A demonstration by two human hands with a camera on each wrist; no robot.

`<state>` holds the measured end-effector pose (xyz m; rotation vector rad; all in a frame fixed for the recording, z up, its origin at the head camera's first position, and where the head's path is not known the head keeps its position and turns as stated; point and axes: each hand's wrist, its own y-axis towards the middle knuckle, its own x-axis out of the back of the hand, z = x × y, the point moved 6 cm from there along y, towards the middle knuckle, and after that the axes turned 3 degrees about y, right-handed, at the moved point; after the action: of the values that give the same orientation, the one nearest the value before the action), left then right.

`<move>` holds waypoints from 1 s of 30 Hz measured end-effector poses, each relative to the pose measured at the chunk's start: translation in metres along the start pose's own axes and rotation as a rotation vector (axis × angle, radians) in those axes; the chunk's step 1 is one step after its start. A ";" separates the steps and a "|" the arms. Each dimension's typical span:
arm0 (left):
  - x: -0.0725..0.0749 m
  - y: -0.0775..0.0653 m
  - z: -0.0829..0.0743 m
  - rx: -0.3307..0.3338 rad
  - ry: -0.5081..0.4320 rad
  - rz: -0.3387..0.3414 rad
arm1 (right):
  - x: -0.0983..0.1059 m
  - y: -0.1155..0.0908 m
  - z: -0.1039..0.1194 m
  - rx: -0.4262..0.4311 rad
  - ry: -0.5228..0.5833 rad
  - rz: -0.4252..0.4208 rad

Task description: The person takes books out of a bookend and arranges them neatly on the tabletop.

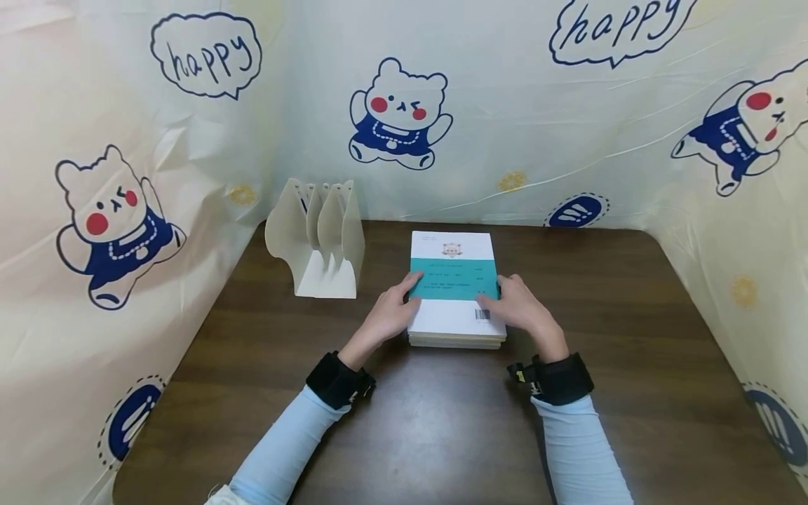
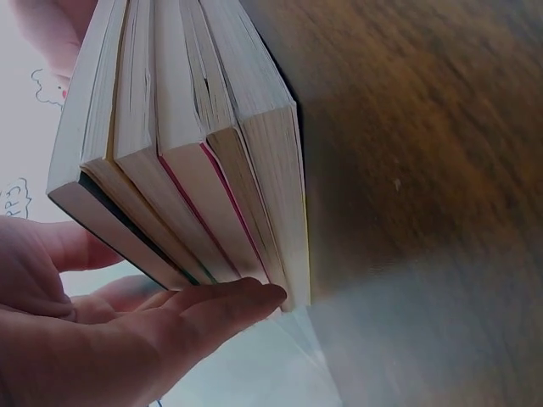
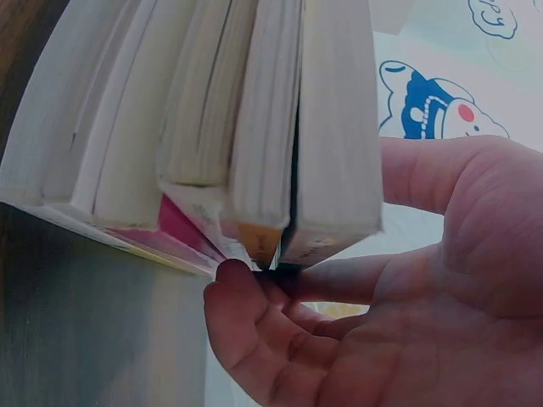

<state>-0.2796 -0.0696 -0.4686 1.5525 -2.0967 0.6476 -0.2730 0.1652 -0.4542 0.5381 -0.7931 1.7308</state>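
Note:
A stack of books (image 1: 451, 322) lies on the brown table, topped by a white and teal cover with a barcode. My left hand (image 1: 393, 312) holds its left side, thumb over the top cover. On the opposite side my right hand (image 1: 522, 306) grips the stack, its thumb also over the top. In the left wrist view, fingers (image 2: 229, 297) lie along the edges of several books (image 2: 187, 161) of differing thickness. The right wrist view shows fingers (image 3: 237, 314) bent against the books (image 3: 271, 110), where pink and orange spines show.
Left of the stack, toward the back, stands a cream desktop book rack (image 1: 325, 273) with several upright dividers. A pale sheet (image 1: 505, 112) printed with bears hangs behind and around the wooden table (image 1: 618, 315). Black bands (image 1: 558, 379) circle both wrists.

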 end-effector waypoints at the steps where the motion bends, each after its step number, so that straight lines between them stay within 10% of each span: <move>1: 0.000 -0.001 0.001 0.003 -0.001 0.000 | -0.001 0.000 -0.001 -0.003 0.000 0.004; 12: 0.007 0.005 -0.001 -0.054 0.022 0.056 | 0.000 0.006 -0.006 0.024 0.031 0.021; 19: 0.049 0.022 -0.044 -0.218 0.189 -0.144 | 0.028 0.021 -0.003 -0.009 -0.047 -0.010; 25: 0.092 0.084 -0.103 -0.235 0.633 -0.211 | 0.093 0.077 0.044 0.118 -0.288 -0.193; 30: 0.102 0.130 -0.110 -0.203 0.861 -0.185 | 0.122 0.114 0.065 0.155 -0.452 -0.249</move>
<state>-0.4234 -0.0459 -0.3338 1.0561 -1.3081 0.8145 -0.4198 0.1771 -0.3530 1.1126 -0.8643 1.4632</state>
